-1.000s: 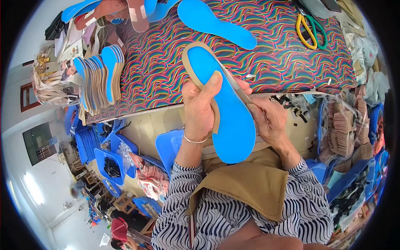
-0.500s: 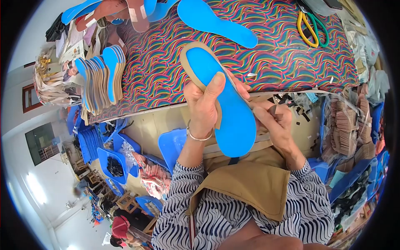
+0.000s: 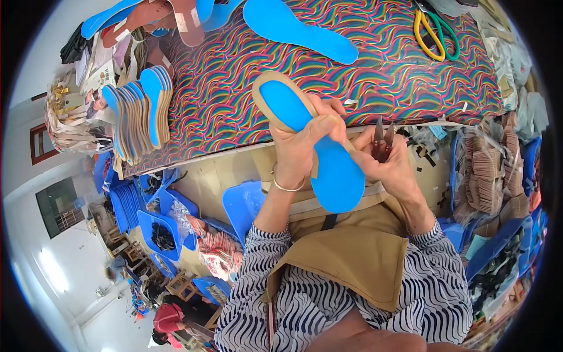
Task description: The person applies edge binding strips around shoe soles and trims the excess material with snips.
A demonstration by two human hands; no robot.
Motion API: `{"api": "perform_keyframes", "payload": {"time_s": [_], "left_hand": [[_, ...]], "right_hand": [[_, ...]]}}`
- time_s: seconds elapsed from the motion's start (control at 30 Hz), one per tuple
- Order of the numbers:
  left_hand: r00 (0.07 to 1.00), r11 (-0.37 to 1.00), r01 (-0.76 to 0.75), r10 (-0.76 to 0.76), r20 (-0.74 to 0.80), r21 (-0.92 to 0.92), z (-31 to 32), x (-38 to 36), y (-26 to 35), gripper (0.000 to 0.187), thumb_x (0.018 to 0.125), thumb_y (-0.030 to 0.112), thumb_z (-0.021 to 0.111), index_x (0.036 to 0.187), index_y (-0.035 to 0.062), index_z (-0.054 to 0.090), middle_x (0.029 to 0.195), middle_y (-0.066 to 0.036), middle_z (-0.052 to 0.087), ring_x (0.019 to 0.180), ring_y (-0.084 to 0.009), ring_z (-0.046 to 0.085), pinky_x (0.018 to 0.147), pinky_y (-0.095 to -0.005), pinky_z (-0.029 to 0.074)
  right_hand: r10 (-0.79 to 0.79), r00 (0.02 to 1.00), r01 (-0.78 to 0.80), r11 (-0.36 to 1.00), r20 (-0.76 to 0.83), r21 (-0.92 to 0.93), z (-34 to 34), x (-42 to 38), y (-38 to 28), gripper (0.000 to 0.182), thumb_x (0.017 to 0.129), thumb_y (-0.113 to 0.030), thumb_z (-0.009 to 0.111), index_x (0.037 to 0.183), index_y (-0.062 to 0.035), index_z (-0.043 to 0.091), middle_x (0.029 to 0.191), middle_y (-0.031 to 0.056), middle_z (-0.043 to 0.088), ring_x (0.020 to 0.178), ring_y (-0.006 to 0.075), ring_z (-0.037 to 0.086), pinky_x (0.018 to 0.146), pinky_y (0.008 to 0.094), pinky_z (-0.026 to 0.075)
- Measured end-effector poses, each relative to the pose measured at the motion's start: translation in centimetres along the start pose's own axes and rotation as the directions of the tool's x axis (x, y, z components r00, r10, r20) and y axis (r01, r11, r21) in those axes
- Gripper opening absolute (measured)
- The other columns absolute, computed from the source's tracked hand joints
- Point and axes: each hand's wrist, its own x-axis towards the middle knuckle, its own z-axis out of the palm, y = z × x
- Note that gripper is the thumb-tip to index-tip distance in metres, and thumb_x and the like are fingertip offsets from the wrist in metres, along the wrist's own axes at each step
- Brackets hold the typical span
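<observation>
My left hand [image 3: 302,149] is closed around the middle of a blue insole [image 3: 339,179] with a tan rim at its upper end, thumb lying across the blue face. The insole slants over my lap, in front of the table edge. In my right hand [image 3: 390,167] is a small pair of thread snips [image 3: 383,144], its two pointed blades upward and slightly apart. The fingertips of that hand meet the insole's right edge. Part of the snips is hidden in the palm.
A patterned table [image 3: 223,111] carries a loose blue insole [image 3: 299,32], yellow-and-green-handled scissors [image 3: 433,35] and a stack of insoles [image 3: 138,114]. Blue bins [image 3: 155,232] stand to the left; bagged brown pieces [image 3: 487,170] lie at right. A person in red [image 3: 168,318] is further off.
The left thumb and fingers have shifted across the insole, and the insole's upper end has dropped slightly. The right hand has turned, so the snips' blades now show pointing upward.
</observation>
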Motion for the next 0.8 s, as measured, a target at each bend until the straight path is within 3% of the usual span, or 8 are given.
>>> {"api": "perform_keyframes", "payload": {"time_s": [0.13, 0.27, 0.33, 0.47, 0.53, 0.67, 0.73, 0.8], "left_hand": [[0.971, 0.975, 0.005, 0.049, -0.234, 0.224, 0.5, -0.6, -0.7, 0.012, 0.079, 0.004, 0.074, 0.086, 0.0024, 0.064, 0.075, -0.006, 0.064, 0.066, -0.0156, 0.062, 0.070, -0.0315, 0.051], [0.956, 0.990, 0.027, 0.014, -0.291, 0.135, 1.4, -1.4, -1.3, 0.013, 0.078, 0.004, 0.076, 0.083, 0.0035, 0.065, 0.078, -0.004, 0.065, 0.067, -0.0125, 0.061, 0.064, -0.0267, 0.050], [0.884, 0.989, 0.075, -0.006, -0.467, 0.130, 2.1, -1.3, -1.2, 0.013, 0.077, 0.005, 0.078, 0.080, 0.0041, 0.065, 0.076, -0.003, 0.065, 0.064, -0.0107, 0.060, 0.060, -0.0253, 0.049], [0.897, 0.953, 0.182, -0.060, -0.438, 0.242, 1.2, -1.3, -0.9, 0.018, 0.078, 0.003, 0.074, 0.091, 0.0002, 0.062, 0.083, -0.006, 0.061, 0.071, -0.0163, 0.062, 0.064, -0.0313, 0.052], [0.915, 0.888, 0.352, -0.260, -0.307, 0.297, 1.3, -0.8, 0.1, 0.021, 0.076, 0.002, 0.073, 0.094, -0.0025, 0.062, 0.084, -0.009, 0.063, 0.071, -0.0165, 0.063, 0.065, -0.0293, 0.052], [0.940, 0.899, 0.303, -0.227, -0.255, 0.315, 0.6, -1.2, -0.4, 0.022, 0.076, 0.003, 0.073, 0.094, -0.0043, 0.062, 0.085, -0.010, 0.065, 0.073, -0.0165, 0.063, 0.066, -0.0293, 0.052], [0.936, 0.932, 0.226, -0.127, -0.329, 0.284, 0.5, -1.2, -0.4, 0.021, 0.076, 0.006, 0.073, 0.091, -0.0038, 0.062, 0.083, -0.010, 0.064, 0.075, -0.0173, 0.063, 0.067, -0.0296, 0.052], [0.942, 0.940, 0.195, -0.099, -0.321, 0.281, 0.3, -1.1, -0.6, 0.021, 0.077, 0.007, 0.073, 0.091, -0.0036, 0.062, 0.083, -0.010, 0.064, 0.076, -0.0179, 0.063, 0.068, -0.0301, 0.052]], "right_hand": [[-0.017, 1.000, 0.018, 0.999, 0.003, -0.027, -0.8, 0.6, 0.1, 0.014, 0.084, -0.007, 0.070, 0.077, -0.0036, 0.059, 0.063, -0.0045, 0.054, 0.055, -0.0001, 0.044, 0.048, 0.0186, 0.032], [-0.048, 0.999, 0.048, 0.998, 0.004, 0.045, -0.6, 1.3, 0.5, 0.016, 0.083, -0.005, 0.069, 0.073, -0.0048, 0.056, 0.062, -0.0060, 0.051, 0.056, -0.0007, 0.042, 0.048, 0.0188, 0.030], [-0.141, 0.990, 0.133, 0.953, -0.011, -0.271, -0.4, 1.3, 0.8, 0.021, 0.083, -0.004, 0.070, 0.070, -0.0059, 0.054, 0.061, -0.0070, 0.047, 0.054, -0.0010, 0.038, 0.047, 0.0190, 0.028], [-0.250, 0.968, 0.215, 0.881, -0.028, -0.420, -0.2, 1.4, 1.1, 0.024, 0.083, -0.004, 0.071, 0.068, -0.0066, 0.052, 0.060, -0.0078, 0.045, 0.053, -0.0012, 0.036, 0.046, 0.0189, 0.026], [-0.358, 0.932, 0.295, 0.844, -0.059, -0.448, -0.1, 1.6, 1.4, 0.024, 0.083, -0.005, 0.072, 0.068, -0.0061, 0.052, 0.060, -0.0084, 0.045, 0.052, -0.0014, 0.035, 0.045, 0.0188, 0.025], [-0.334, 0.941, 0.277, 0.854, -0.056, -0.440, 0.0, 1.7, 1.4, 0.017, 0.083, -0.005, 0.071, 0.075, -0.0046, 0.056, 0.062, -0.0080, 0.048, 0.053, -0.0013, 0.038, 0.046, 0.0181, 0.027], [-0.097, 0.995, 0.095, 0.994, -0.035, -0.062, 0.4, 1.3, 0.7, 0.011, 0.083, -0.004, 0.071, 0.086, -0.0023, 0.061, 0.067, -0.0064, 0.053, 0.057, -0.0010, 0.043, 0.049, 0.0178, 0.031], [-0.119, 0.992, 0.117, 0.992, -0.039, -0.042, 0.4, 1.0, 1.3, 0.013, 0.083, -0.004, 0.071, 0.090, -0.0015, 0.061, 0.069, -0.0054, 0.054, 0.059, -0.0006, 0.044, 0.050, 0.0181, 0.032]]}}
